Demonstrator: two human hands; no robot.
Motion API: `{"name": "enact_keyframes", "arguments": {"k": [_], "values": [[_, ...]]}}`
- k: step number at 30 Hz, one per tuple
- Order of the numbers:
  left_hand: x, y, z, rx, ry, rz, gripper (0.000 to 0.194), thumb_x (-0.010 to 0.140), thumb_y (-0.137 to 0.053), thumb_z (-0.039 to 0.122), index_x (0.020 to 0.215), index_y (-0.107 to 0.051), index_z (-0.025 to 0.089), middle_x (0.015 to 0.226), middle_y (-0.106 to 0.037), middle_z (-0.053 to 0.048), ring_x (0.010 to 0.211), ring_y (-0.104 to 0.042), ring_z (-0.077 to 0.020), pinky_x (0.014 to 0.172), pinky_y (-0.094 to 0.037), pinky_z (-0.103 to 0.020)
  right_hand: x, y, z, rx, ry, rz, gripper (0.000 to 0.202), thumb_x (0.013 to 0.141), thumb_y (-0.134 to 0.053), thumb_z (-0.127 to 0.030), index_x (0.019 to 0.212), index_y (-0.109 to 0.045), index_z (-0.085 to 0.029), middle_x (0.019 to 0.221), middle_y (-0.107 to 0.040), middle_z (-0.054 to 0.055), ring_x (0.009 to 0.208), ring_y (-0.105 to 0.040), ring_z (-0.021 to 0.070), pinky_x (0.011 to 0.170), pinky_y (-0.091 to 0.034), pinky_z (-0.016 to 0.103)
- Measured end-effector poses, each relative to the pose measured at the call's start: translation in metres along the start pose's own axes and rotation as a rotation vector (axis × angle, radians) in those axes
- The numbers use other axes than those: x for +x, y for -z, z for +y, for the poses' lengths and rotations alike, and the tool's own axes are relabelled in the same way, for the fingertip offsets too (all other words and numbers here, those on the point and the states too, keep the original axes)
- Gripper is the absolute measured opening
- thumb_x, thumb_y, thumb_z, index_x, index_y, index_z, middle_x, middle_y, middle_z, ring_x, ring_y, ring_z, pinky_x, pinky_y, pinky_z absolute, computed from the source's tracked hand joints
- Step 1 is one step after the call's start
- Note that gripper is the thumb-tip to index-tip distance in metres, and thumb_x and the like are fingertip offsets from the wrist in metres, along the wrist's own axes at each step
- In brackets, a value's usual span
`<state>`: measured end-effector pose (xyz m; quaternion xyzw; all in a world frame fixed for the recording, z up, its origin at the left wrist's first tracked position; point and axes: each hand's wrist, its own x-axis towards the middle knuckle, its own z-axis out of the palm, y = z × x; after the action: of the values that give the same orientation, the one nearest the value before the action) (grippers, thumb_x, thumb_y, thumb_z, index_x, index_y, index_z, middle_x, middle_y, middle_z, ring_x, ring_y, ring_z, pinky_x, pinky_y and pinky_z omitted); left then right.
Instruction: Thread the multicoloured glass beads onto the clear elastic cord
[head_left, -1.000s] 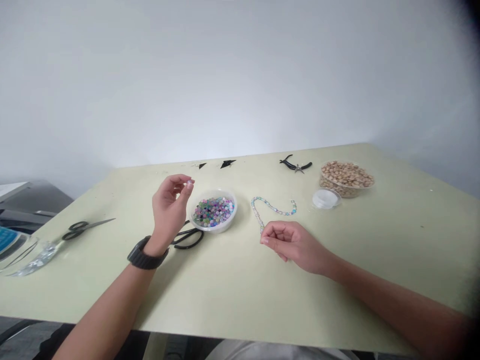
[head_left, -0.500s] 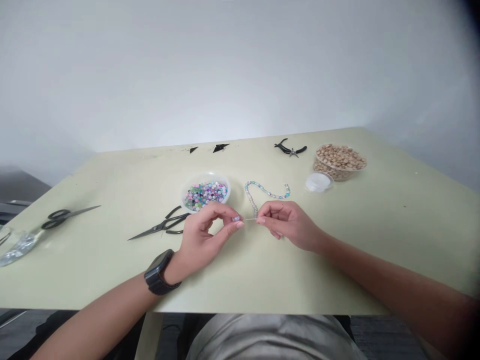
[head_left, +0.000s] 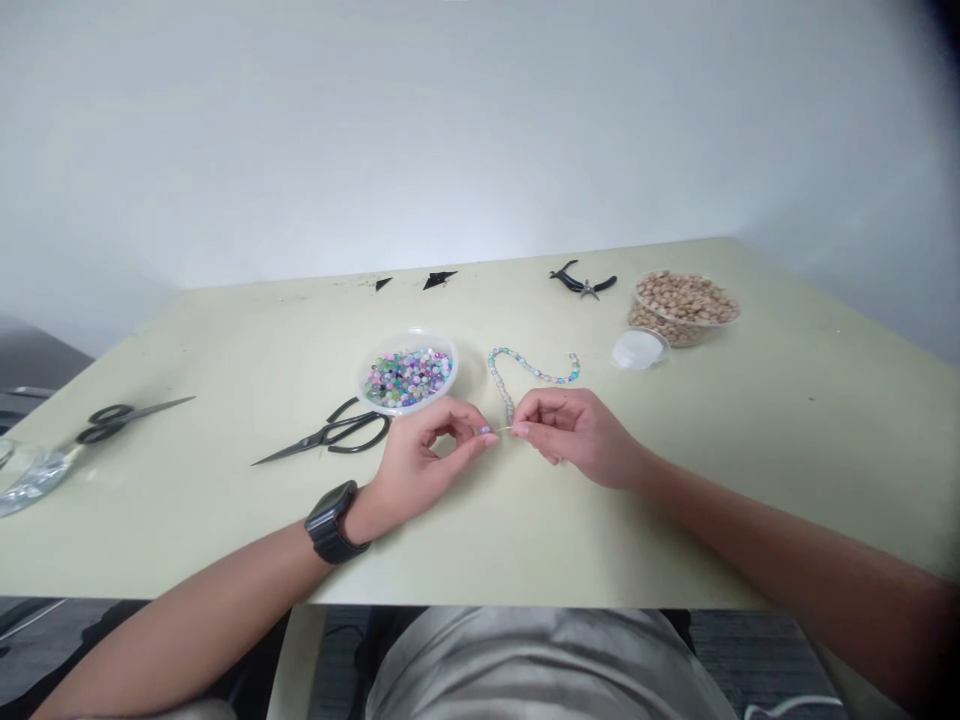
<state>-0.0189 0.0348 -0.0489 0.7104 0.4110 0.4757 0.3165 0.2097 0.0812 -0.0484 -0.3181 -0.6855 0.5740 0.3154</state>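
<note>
Between thumb and forefinger, my left hand [head_left: 435, 452] pinches a small bluish-purple bead [head_left: 485, 430]. Close by on the right, my right hand [head_left: 574, 435] grips a thin pale thread [head_left: 504, 429], whose short visible stretch spans the gap between my fingertips. A curved strand of pastel beads [head_left: 525, 365] lies on the table behind my hands, with its near end at my right fingertips. The bowl of mixed colourful beads [head_left: 409, 378] stands just behind my left hand.
Black-handled scissors [head_left: 322, 438] lie left of my left hand, and another pair [head_left: 124, 420] farther left. Black pliers [head_left: 583, 284] rest at the back. At the right are a tub of light brown beads [head_left: 682, 305] and a white lid [head_left: 639, 348]. Black scraps [head_left: 439, 279] lie near the wall.
My left hand has moved slightly right, toward my right hand, and the gap between the fingertips has narrowed. The whole view has shifted a little.
</note>
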Motion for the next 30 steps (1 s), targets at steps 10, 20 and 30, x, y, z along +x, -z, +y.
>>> {"name": "enact_keyframes", "arguments": {"k": [10, 20, 30], "values": [[0.001, 0.000, -0.005, 0.005, 0.025, -0.006, 0.011, 0.088, -0.079, 0.026, 0.092, -0.072, 0.019, 0.083, -0.073, -0.003, 0.073, -0.068, -0.0134, 0.069, -0.055, -0.025, -0.001, 0.000, 0.001, 0.003, 0.009, -0.001, 0.022, 0.094, -0.068, -0.036, 0.082, -0.066, -0.018, 0.061, -0.050, -0.005, 0.052, -0.046, 0.0086, 0.049, -0.035, 0.024], [0.001, -0.001, -0.011, -0.082, 0.089, -0.003, 0.014, 0.086, -0.082, 0.025, 0.089, -0.070, 0.019, 0.082, -0.073, -0.002, 0.073, -0.070, -0.0130, 0.067, -0.055, -0.023, 0.000, -0.002, -0.002, 0.005, -0.011, 0.008, 0.022, 0.093, -0.068, -0.035, 0.081, -0.066, -0.018, 0.061, -0.050, -0.004, 0.053, -0.046, 0.0088, 0.051, -0.035, 0.025], [0.000, 0.000, -0.011, -0.028, 0.025, 0.007, 0.013, 0.087, -0.081, 0.025, 0.092, -0.072, 0.017, 0.083, -0.073, -0.002, 0.073, -0.067, -0.0118, 0.068, -0.053, -0.023, 0.000, -0.001, -0.001, -0.011, 0.001, 0.015, 0.021, 0.093, -0.069, -0.033, 0.080, -0.066, -0.017, 0.060, -0.050, -0.005, 0.051, -0.045, 0.0084, 0.050, -0.034, 0.024]]}}
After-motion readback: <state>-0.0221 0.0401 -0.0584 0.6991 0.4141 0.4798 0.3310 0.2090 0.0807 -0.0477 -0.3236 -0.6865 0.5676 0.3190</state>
